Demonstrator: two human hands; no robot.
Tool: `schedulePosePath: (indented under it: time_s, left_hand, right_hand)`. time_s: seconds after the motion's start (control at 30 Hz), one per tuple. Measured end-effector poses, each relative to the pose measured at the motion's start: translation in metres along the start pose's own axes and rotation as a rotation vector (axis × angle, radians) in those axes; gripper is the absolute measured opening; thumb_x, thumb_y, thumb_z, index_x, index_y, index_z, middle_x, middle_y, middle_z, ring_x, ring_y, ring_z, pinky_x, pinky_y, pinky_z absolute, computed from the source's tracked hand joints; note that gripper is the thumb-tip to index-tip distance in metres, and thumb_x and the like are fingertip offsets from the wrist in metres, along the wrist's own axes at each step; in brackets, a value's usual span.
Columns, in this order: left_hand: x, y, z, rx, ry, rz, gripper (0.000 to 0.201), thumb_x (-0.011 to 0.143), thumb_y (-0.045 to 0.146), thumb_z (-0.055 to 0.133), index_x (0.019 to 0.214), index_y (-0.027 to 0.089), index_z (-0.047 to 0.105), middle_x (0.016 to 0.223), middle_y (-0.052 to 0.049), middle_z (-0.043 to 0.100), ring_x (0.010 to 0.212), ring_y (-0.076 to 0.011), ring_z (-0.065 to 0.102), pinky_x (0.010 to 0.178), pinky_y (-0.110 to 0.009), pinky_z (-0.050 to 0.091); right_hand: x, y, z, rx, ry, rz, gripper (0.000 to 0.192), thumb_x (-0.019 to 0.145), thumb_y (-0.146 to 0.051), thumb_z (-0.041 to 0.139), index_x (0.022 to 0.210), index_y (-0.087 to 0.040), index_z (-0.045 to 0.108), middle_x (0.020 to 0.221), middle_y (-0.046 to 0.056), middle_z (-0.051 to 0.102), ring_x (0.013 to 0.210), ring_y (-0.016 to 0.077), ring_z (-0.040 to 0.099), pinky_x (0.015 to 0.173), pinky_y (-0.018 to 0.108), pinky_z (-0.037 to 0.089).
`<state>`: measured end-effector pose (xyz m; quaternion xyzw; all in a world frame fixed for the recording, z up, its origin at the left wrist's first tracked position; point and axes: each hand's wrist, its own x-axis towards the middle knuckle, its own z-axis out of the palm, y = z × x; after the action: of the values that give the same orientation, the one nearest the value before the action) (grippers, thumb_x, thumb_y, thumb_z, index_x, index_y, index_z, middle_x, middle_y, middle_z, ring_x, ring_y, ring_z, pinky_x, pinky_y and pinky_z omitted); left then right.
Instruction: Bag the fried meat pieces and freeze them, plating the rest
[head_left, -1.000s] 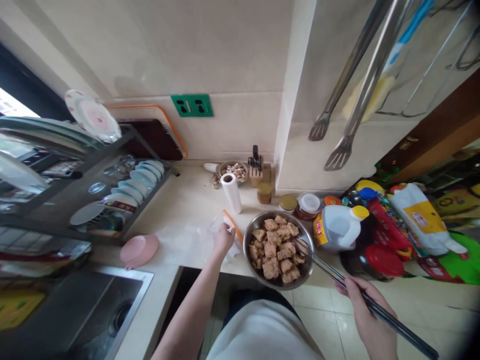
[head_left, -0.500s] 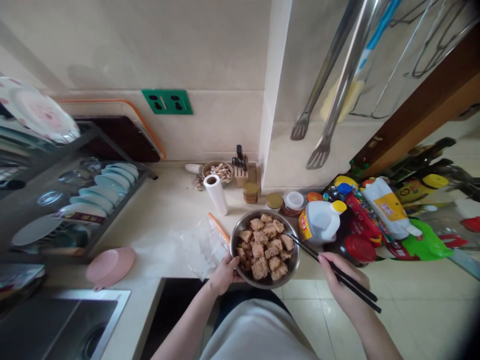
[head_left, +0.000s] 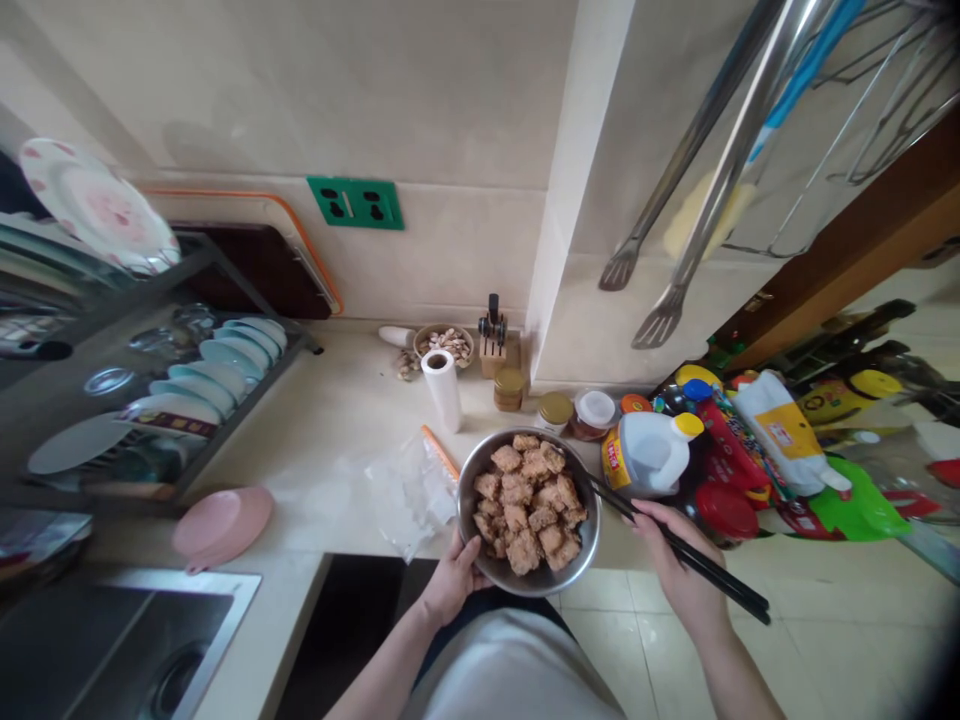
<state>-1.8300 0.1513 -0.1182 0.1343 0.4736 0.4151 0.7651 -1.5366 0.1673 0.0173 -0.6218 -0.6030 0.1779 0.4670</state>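
A round steel bowl (head_left: 466, 470) is full of browned, coated chunks of food (head_left: 525, 505), perhaps fried meat. My left hand (head_left: 455, 580) grips its near left rim, thumb over the edge and fingers underneath. The bowl is held at the counter's front edge, close to my body. Held in my right hand (head_left: 679, 560) is a pair of black chopsticks (head_left: 720, 576), pressed close together. Their tips reach the bowl's right side, near the rim. Nothing is pinched between them as far as I can see.
Behind the bowl stand a white roll (head_left: 444, 392), a knife block (head_left: 493, 352) and small jars (head_left: 508, 388). A clear plastic bag (head_left: 409, 495) lies to the left. A large jug (head_left: 646, 455) and packets crowd the right. A pink basin (head_left: 225, 525) sits beside the sink (head_left: 150, 640).
The food chunks have shifted inside the bowl and its tilt differs a little. The chopsticks have closed together, their tips now back at the rim. My view has swung slightly left.
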Motion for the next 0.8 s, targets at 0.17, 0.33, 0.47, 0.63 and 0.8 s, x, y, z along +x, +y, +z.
schedulePosePath:
  time_s: [0.17,0.33,0.47,0.63,0.8]
  left_hand:
    - [-0.001,0.001,0.008,-0.011,0.009,0.024,0.076,0.080,0.039,0.069,0.141,0.032,0.025,0.104,-0.006,0.070,0.081,-0.0214,0.072,0.072,-0.038,0.060]
    - [-0.003,0.001,0.018,-0.019,0.051,0.031,0.077,0.080,0.037,0.069,0.142,0.031,0.024,0.105,-0.006,0.068,0.080,-0.0207,0.071,0.070,-0.036,0.059]
    - [-0.003,-0.001,0.020,-0.018,0.034,0.048,0.073,0.083,0.038,0.066,0.141,0.031,0.023,0.098,-0.004,0.069,0.073,-0.0180,0.070,0.071,-0.037,0.059]
    - [-0.002,-0.005,0.017,-0.023,0.044,0.050,0.079,0.079,0.041,0.069,0.142,0.031,0.022,0.107,-0.007,0.068,0.079,-0.0209,0.070,0.073,-0.038,0.058]
    - [-0.001,-0.007,0.016,0.021,0.051,0.046,0.084,0.078,0.046,0.069,0.144,0.031,0.019,0.120,-0.011,0.063,0.085,-0.0236,0.070,0.073,-0.038,0.058]
  right_hand:
    - [-0.008,-0.009,0.016,0.067,-0.017,-0.054,0.015,0.088,-0.033,0.060,0.090,-0.021,0.069,0.084,0.007,0.075,0.073,0.0221,0.073,0.071,0.033,0.061]
    - [-0.016,-0.016,0.017,0.098,-0.026,-0.040,0.018,0.087,-0.037,0.061,0.087,-0.021,0.070,0.082,0.008,0.075,0.070,0.0225,0.073,0.067,0.032,0.062]
    - [-0.013,-0.009,0.013,0.197,0.092,0.205,0.029,0.085,-0.046,0.062,0.090,-0.018,0.068,0.080,0.009,0.075,0.063,0.0228,0.072,0.059,0.030,0.062]
    - [-0.005,0.007,0.029,0.279,0.130,0.292,0.034,0.082,-0.049,0.065,0.093,-0.017,0.069,0.083,0.010,0.075,0.071,0.0254,0.074,0.066,0.033,0.063]
    - [-0.005,0.017,0.043,0.289,0.030,0.177,0.024,0.087,-0.040,0.061,0.091,-0.018,0.068,0.086,0.010,0.075,0.076,0.0245,0.074,0.071,0.035,0.062]
